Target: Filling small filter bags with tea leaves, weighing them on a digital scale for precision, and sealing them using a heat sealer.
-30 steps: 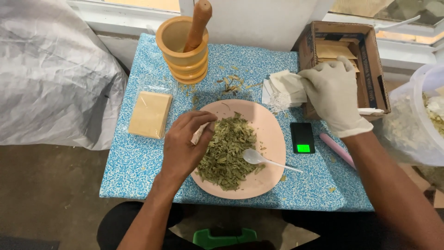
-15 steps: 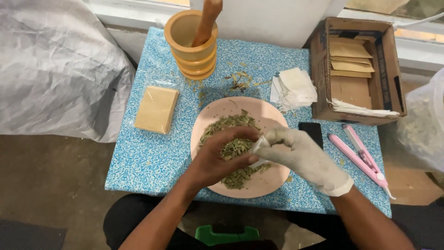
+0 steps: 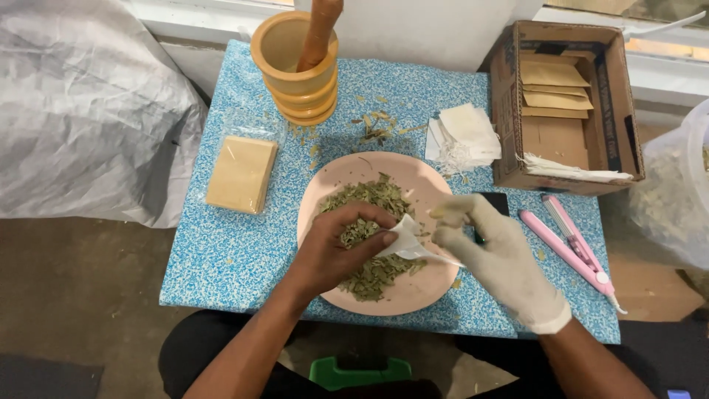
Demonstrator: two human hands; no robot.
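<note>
Left hand [image 3: 336, 247], bare, curled over dried green leaves [image 3: 373, 222] on pink plate [image 3: 325, 188], thumb and fingers pinching small white sachet [image 3: 402, 236]. Right hand [image 3: 495, 255], gloved, fingers bent, grips white spoon [image 3: 428, 255] by its handle. Spoon's long axis runs left-right, bowl end pointing left into the sachet, above plate's middle. Wooden mortar [image 3: 295, 66] behind.

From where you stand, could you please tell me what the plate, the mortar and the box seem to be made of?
Plate: probably plastic, judging by its smooth, matte, even pink surface. Mortar: apparently wood, or wood-coloured plastic; tan, with turned ridges around its body. Box: corrugated cardboard, brown and dull, with open flaps and worn edges.
</note>
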